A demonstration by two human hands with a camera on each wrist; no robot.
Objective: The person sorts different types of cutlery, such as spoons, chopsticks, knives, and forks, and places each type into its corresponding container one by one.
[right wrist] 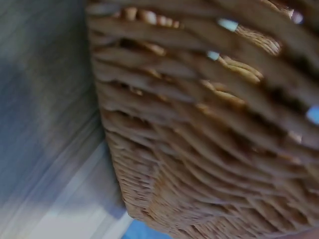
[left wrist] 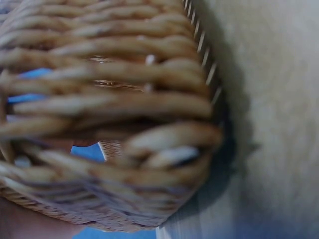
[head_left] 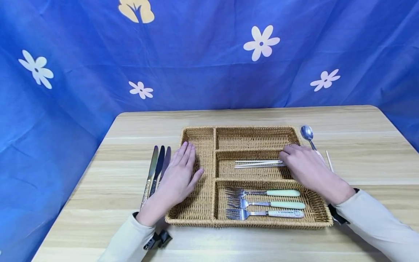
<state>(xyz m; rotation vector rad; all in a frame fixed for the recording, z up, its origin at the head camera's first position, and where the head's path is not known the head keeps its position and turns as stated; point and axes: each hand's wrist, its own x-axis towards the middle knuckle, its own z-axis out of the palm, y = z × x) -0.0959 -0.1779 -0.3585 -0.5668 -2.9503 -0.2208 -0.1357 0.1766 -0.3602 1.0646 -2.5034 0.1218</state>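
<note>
A woven cutlery basket (head_left: 255, 222) with four sides and inner dividers lies on the table. My left hand (head_left: 178, 174) reaches over its left rim, fingers straight and lying over the long left compartment. With curled fingers, my right hand (head_left: 307, 167) holds the right ends of pale chopsticks (head_left: 256, 164) in the middle right compartment; those ends are hidden under the fingers. Close views from both wrists are filled by the wicker wall, the basket side (left wrist: 99, 109) at the left and the basket side (right wrist: 189, 149) at the right. Neither wrist view shows the fingers.
Three forks (head_left: 268, 204) lie side by side in the front right compartment. Left of the basket are three knives (head_left: 157, 171), partly behind my left hand. A spoon (head_left: 307, 133) and another pale stick (head_left: 329, 161) lie to the right. A blue curtain (head_left: 203, 72) hangs behind the table.
</note>
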